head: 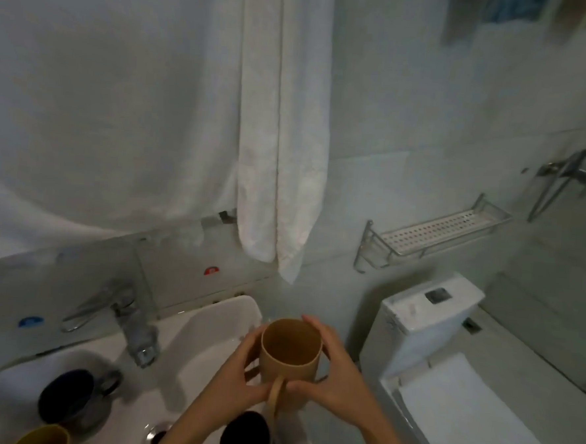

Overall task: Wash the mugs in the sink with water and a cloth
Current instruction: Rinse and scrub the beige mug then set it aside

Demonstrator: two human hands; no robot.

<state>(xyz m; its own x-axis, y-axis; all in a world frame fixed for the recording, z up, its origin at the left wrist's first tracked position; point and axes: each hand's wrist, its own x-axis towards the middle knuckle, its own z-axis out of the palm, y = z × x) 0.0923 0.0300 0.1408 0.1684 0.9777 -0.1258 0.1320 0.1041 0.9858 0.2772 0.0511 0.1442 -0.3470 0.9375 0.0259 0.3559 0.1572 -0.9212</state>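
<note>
nearest me a black mug [246, 431] sits in the sink [210, 323], partly under my forearms, just right of the drain [158, 431]. above it my left hand [240, 380] and right hand [336, 385] are both wrapped round the tan mug [290, 355], one on each side, thumbs close by the handle, which points back at me. the mug is upright, mouth open, held over the right part of the basin, right of the tap [134, 328]. a dark blue mug [68, 400] and a yellow mug [45, 436] sit at the near left. i see no cloth in either hand, and cannot tell if water is running. to do this well i'd carry the mug left under the spout, tilt it so water sweeps the inside, keep one hand firm on the handle since a wet mug slips, and free the other for wiping rim and base.
</note>
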